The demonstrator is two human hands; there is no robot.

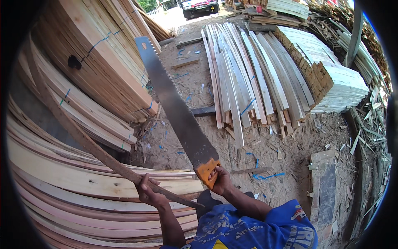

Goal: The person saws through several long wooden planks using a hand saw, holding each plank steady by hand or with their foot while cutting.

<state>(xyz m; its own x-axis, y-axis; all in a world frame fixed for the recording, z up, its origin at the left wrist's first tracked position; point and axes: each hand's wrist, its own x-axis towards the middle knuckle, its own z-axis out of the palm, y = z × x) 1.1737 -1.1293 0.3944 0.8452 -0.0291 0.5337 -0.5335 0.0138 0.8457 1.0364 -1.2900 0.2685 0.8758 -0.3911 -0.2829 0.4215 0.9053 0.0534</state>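
Observation:
My right hand (pixel 221 181) is closed round the orange handle (pixel 206 171) of a handsaw. The saw's long dark blade (pixel 176 112) is raised, pointing up and away to the left, its toothed edge on the right. My left hand (pixel 150 193) grips a long, narrow, brown wooden strip (pixel 89 145) from its near side, fingers curled over the edge. The strip runs from the upper left down to my legs and looks bowed in this view. The blade and the strip are apart.
Planks (pixel 83 178) lie stacked below the strip, and tall bundles (pixel 112 62) tied with blue straps stand at the left. Ahead are loose boards (pixel 253 74) and a squared timber stack (pixel 340 87). Wood scraps and blue strapping (pixel 267 176) litter the ground; a vehicle (pixel 199 6) stands far off.

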